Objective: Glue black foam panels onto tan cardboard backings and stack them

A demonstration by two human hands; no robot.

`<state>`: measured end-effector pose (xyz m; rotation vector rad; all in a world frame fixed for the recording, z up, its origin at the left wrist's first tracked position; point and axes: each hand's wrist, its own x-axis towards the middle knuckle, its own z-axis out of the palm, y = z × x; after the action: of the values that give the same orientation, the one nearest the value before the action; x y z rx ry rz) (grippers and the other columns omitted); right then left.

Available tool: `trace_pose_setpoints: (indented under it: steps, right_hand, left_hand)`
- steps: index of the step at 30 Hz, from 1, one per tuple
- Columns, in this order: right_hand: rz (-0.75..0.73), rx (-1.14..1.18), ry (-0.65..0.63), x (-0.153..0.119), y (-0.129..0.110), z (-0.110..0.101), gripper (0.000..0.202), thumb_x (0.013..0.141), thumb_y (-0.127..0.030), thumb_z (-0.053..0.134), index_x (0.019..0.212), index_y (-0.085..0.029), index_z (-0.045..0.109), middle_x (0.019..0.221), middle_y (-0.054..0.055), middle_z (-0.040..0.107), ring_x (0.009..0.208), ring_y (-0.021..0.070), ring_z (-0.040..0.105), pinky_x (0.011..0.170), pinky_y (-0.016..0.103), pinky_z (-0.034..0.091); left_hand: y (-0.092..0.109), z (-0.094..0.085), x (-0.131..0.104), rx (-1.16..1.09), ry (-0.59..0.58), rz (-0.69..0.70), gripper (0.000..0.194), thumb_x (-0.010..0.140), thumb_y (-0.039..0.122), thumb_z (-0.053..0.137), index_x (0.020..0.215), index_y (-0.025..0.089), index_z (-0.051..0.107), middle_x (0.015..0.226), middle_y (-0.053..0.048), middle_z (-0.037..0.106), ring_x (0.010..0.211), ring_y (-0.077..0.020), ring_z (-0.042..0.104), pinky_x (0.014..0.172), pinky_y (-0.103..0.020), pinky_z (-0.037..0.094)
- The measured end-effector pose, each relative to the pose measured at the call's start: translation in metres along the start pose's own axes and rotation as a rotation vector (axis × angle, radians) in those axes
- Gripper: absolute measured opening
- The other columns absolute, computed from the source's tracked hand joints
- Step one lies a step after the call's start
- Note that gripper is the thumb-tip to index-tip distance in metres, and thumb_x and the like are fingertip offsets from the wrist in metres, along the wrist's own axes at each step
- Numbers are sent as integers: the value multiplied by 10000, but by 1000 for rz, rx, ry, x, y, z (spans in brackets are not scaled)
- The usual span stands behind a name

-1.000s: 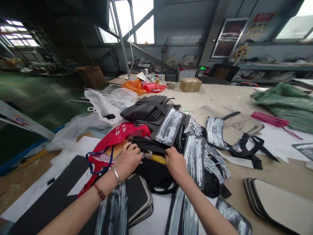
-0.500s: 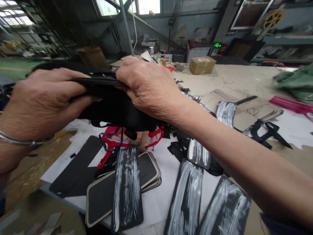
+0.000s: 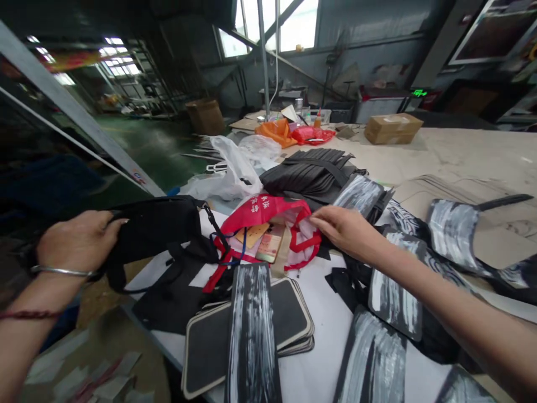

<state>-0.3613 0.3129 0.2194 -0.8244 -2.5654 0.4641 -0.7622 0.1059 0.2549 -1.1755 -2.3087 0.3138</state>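
Observation:
My left hand (image 3: pixel 79 240), with a silver bangle at the wrist, grips the end of a black bag (image 3: pixel 157 226) whose strap and buckle hang at its right. My right hand (image 3: pixel 342 229) pinches the right edge of a red bag (image 3: pixel 268 212) with white lettering. The red bag gapes open and shows a banknote (image 3: pixel 269 244) and an orange-yellow paper (image 3: pixel 253 235). Just in front lies a glue-smeared black strip (image 3: pixel 253 330) across a stack of rounded dark panels (image 3: pixel 207 350).
More smeared panels (image 3: pixel 371 358) lie at the right front. Behind are a bundle of black strips (image 3: pixel 308 170), a white plastic bag (image 3: pixel 230 168), orange and red bags, and a cardboard box (image 3: pixel 393 129). A metal beam (image 3: pixel 79 112) slants at the left.
My right hand has left the black bag and moved to the red bag. My left hand holds the black bag lower at the left. The view has turned left.

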Motion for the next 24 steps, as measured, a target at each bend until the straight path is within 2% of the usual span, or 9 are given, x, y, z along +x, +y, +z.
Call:
trace_pose_setpoints:
  steps: [3, 6, 8, 10, 12, 14, 16, 20, 24]
  right_hand:
    - [123, -14, -41, -31, 27, 20, 283, 883, -326, 370, 815, -187, 608, 787, 47, 635, 731, 174, 584, 649, 270, 423]
    - [199, 33, -85, -61, 45, 34, 304, 875, -390, 359, 856, -218, 609, 823, 42, 657, 755, 185, 606, 674, 286, 453]
    - [239, 34, -90, -77, 60, 41, 329, 864, -442, 362, 860, -230, 614, 837, 43, 663, 755, 194, 617, 664, 294, 468]
    - [270, 5, -82, -88, 77, 48, 361, 844, -502, 373, 844, -242, 623, 817, 40, 667, 730, 201, 627, 646, 298, 483]
    - [265, -47, -70, -93, 95, 55, 378, 839, -528, 375, 846, -247, 627, 803, 35, 670, 710, 201, 636, 628, 292, 493]
    - [202, -132, -63, -91, 109, 63, 365, 855, -504, 373, 853, -243, 628, 810, 34, 668, 691, 192, 638, 586, 278, 492]
    - [68, -243, -67, -86, 115, 70, 318, 879, -415, 374, 869, -225, 629, 813, 43, 656, 694, 183, 631, 573, 271, 486]
    - [-250, -485, -98, -67, 115, 82, 243, 836, -146, 388, 821, -190, 627, 768, 60, 612, 716, 201, 581, 623, 312, 466]
    - [-467, -659, -28, -48, 118, 90, 261, 771, -37, 413, 829, -149, 642, 890, 105, 626, 833, 237, 553, 683, 343, 449]
  left_hand:
    - [13, 29, -7, 73, -70, 6, 418, 904, 327, 210, 802, 105, 549, 819, -69, 576, 726, -172, 542, 588, -236, 325]
    - [35, 67, -23, -120, -253, 41, 351, 883, 267, 283, 821, 116, 594, 855, -101, 627, 718, -206, 579, 611, -289, 399]
    - [48, 92, -37, -156, -321, 4, 329, 859, 252, 328, 817, 124, 629, 837, -116, 643, 675, -218, 597, 588, -309, 430]
    - [55, 111, -51, -180, -314, -34, 306, 837, 269, 381, 864, 123, 648, 926, -152, 640, 738, -242, 616, 644, -345, 470]
    - [58, 123, -62, -233, -253, -21, 303, 821, 328, 438, 905, 136, 657, 1057, -171, 610, 910, -265, 601, 787, -374, 476]
    - [58, 130, -71, -263, -188, 13, 325, 803, 392, 482, 918, 146, 662, 1136, -169, 582, 1064, -281, 538, 910, -394, 432]
    - [57, 132, -78, -248, -159, 24, 357, 797, 415, 495, 934, 132, 662, 1164, -177, 570, 1137, -301, 488, 962, -414, 396]
    - [57, 131, -93, -227, -143, 12, 366, 817, 363, 475, 997, 93, 642, 1194, -201, 544, 1174, -318, 457, 990, -415, 374]
    - [53, 122, -113, -233, -81, 55, 320, 813, 313, 475, 1002, 107, 631, 1199, -193, 535, 1178, -321, 449, 994, -443, 371]
